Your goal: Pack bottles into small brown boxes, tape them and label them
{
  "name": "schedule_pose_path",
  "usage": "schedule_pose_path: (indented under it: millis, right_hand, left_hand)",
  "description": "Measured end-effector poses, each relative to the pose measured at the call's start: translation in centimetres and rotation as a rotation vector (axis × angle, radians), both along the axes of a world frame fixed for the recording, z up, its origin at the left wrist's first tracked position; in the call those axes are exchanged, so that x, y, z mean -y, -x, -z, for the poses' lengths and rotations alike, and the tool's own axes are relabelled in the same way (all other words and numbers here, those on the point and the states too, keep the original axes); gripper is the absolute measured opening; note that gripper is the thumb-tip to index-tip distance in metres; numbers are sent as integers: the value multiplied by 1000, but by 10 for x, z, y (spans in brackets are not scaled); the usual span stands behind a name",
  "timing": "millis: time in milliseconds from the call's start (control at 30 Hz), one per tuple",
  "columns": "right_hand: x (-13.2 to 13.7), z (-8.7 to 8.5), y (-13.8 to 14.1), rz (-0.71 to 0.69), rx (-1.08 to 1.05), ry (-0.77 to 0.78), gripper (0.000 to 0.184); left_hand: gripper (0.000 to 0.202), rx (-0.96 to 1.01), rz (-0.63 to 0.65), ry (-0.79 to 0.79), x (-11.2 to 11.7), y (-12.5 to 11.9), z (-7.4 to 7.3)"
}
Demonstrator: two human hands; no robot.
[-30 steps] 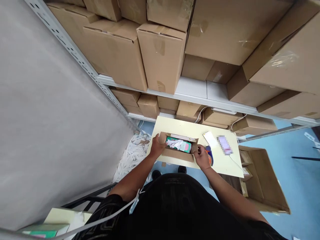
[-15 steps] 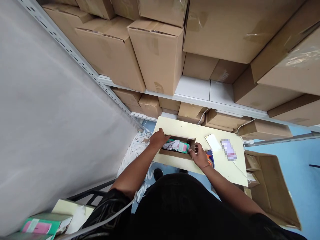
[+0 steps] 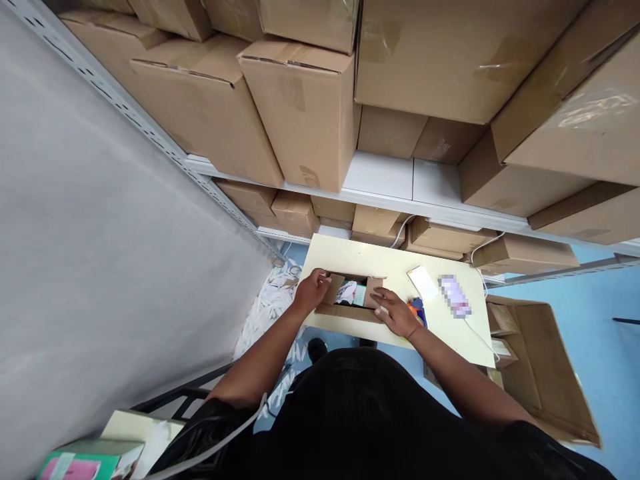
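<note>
A small cardboard box (image 3: 345, 310) sits on a pale yellow table (image 3: 390, 260). Inside it I glimpse a green packet (image 3: 359, 295) and white crumpled paper (image 3: 347, 290). My left hand (image 3: 310, 291) presses the left end flap inward, fingers curled over it. My right hand (image 3: 395, 312) lies flat on the right end flap, fingers stretched, pushing it down over the contents. Both end flaps are folded partly over the opening.
An orange and blue tape dispenser (image 3: 416, 308), a white card (image 3: 423, 282) and a blurred phone (image 3: 454, 296) lie on the table's right half. An empty open carton (image 3: 545, 367) stands right. Stacked cartons (image 3: 300, 107) fill the shelves ahead. White strips (image 3: 265, 307) litter the floor left.
Both hands have folded the box's end flaps inward, so the green packet and paper are now mostly covered. The view shifted slightly.
</note>
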State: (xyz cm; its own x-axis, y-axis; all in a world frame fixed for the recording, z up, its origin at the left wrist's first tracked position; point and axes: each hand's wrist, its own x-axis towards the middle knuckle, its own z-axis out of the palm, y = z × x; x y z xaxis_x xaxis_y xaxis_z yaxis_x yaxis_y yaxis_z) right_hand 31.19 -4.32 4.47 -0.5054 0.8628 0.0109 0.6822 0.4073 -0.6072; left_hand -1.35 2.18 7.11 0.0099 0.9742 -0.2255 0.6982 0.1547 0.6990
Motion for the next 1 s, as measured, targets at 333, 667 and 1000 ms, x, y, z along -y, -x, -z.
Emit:
schedule_pose_path:
  millis: [333, 667, 1000]
  right_hand:
    - [13, 7, 14, 206, -1, -89, 50]
    - [-8, 24, 38, 677, 79, 8, 35]
    - [-27, 20, 36, 497, 91, 13, 20]
  left_hand:
    - [48, 119, 78, -140, -1, -4, -2]
    - [26, 28, 200, -229, 21, 7, 22]
    - [33, -352, 452, -215, 26, -24, 20]
